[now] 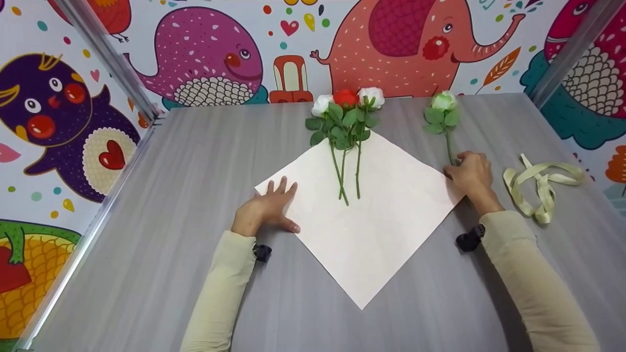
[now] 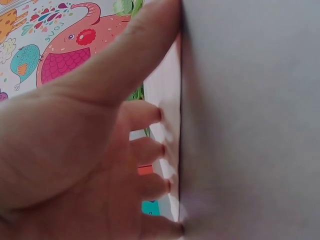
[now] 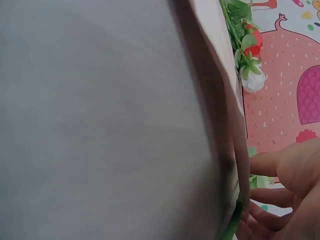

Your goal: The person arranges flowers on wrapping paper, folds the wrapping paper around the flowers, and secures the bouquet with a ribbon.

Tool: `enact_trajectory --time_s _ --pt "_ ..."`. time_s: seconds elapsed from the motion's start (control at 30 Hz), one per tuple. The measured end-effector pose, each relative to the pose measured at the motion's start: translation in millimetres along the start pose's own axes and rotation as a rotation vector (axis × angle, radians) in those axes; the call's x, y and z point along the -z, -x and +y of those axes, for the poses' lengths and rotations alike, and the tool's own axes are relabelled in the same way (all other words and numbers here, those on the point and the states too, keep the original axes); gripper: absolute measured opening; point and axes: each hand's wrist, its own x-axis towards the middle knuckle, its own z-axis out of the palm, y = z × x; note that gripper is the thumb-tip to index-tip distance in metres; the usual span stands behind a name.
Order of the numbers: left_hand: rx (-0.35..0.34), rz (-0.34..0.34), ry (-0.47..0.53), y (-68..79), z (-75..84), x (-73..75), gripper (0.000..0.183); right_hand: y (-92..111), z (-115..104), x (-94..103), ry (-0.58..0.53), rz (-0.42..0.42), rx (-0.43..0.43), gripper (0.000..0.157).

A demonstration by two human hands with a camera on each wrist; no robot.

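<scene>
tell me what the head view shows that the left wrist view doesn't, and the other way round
Only the head view shows the right hand and the loosely looped, pale cream fabric ribbon.

Only the left wrist view shows the small teal cartoon bird with an orange wing.

Both show the left hand, the square, pale paper sheet, the large coral cartoon elephant and the grey, wood-grained table.

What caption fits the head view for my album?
Left hand and right hand at opposite corners of pale paper, three roses partly on it.
</scene>
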Motion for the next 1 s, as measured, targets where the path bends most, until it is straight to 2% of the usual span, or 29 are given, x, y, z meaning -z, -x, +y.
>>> enact_trajectory --time_s 0.33,0.53,0.8,1.0 --pt "0.008 -0.006 0.016 1.7 -0.3 0.1 0.119 -1 -1 7.3 0.080 -0.091 -0.003 0.048" --pt "0.009 -0.003 0.016 2.4 1.7 0.1 0.119 -2 -1 10.7 0.094 -0.107 -0.001 0.048" --pt "0.005 0.000 0.024 2.3 2.3 -0.4 0.118 -2 6 16.4 0.057 -0.042 0.009 0.041" --pt "-0.001 -0.007 0.016 3.1 0.8 0.8 0.118 -3 4 24.6 0.023 -0.016 -0.014 0.040"
